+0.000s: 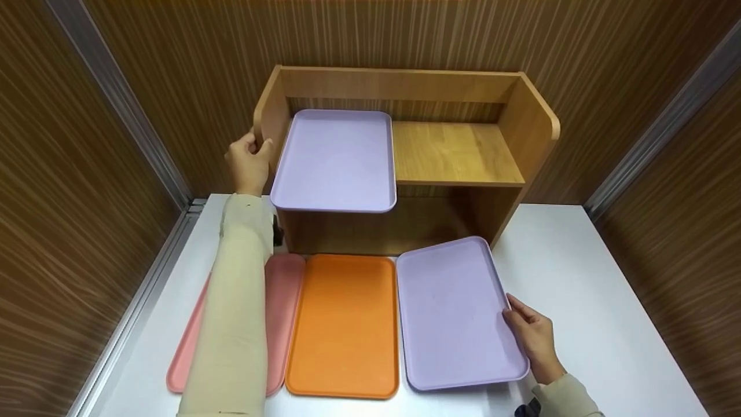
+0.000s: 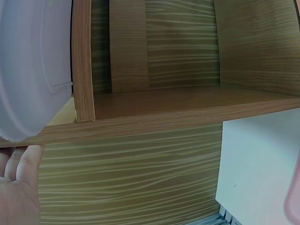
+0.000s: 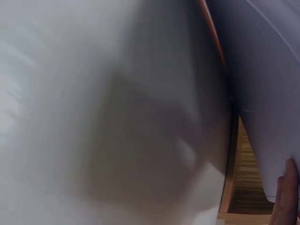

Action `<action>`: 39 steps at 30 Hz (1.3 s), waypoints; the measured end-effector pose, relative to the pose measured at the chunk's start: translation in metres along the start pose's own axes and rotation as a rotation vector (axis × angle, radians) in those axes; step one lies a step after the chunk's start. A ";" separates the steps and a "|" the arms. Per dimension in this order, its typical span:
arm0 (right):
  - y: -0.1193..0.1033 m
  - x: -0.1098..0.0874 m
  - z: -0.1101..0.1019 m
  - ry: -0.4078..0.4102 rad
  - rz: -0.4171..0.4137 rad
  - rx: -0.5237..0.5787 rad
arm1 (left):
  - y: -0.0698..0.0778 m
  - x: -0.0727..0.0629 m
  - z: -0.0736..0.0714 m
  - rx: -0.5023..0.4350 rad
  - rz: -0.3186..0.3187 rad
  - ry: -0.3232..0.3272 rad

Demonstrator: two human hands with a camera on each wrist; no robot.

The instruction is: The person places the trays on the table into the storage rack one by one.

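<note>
At the left side panel of a two-level wooden shelf (image 1: 457, 153), my left hand (image 1: 249, 165) grips the panel's edge. In the left wrist view its fingers (image 2: 29, 164) lie against the panel's outer face. A lavender tray (image 1: 336, 162) rests on the upper board's left half, its near end jutting past the front. My right hand (image 1: 535, 336) pinches the right edge of a second lavender tray (image 1: 457, 315), thumb on top. That tray is turned slightly and held off the table; the right wrist view shows its underside and a shadow below.
An orange tray (image 1: 344, 330) lies flat on the white table (image 1: 584, 278) in front of the shelf. Left of it, a pink tray (image 1: 283, 324) is partly hidden under my left sleeve. Wood-patterned walls (image 1: 608, 87) enclose the table at the back and sides.
</note>
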State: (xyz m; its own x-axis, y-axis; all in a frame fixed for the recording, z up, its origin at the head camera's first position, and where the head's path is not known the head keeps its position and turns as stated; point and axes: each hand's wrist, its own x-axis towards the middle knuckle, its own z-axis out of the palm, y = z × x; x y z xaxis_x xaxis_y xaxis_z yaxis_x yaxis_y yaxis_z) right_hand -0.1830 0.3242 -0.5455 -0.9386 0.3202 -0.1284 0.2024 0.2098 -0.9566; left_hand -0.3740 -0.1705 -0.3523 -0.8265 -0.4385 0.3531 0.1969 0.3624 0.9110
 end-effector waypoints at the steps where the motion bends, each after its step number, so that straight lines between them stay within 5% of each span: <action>1: -0.002 0.000 -0.001 -0.002 0.006 -0.001 | 0.000 0.000 0.000 -0.001 0.000 0.002; 9: -0.016 -0.001 -0.012 -0.025 0.091 0.045 | 0.000 0.000 0.001 0.015 0.052 0.050; 24: -0.043 -0.004 -0.031 0.026 0.131 0.134 | 0.000 0.003 0.001 0.044 0.027 0.032; 31: -0.061 -0.009 -0.041 0.006 0.138 0.155 | 0.000 0.003 0.001 0.047 0.023 0.037; 39: -0.078 -0.016 -0.047 0.004 0.075 0.297 | -0.002 0.003 0.002 0.016 0.043 0.034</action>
State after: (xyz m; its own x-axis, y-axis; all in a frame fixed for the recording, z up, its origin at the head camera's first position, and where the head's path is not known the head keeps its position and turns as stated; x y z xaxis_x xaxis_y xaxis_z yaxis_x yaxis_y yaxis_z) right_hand -0.1709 0.3459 -0.4568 -0.9228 0.3283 -0.2015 0.1804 -0.0936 -0.9791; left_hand -0.3780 -0.1708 -0.3540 -0.7989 -0.4496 0.3995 0.2236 0.3947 0.8912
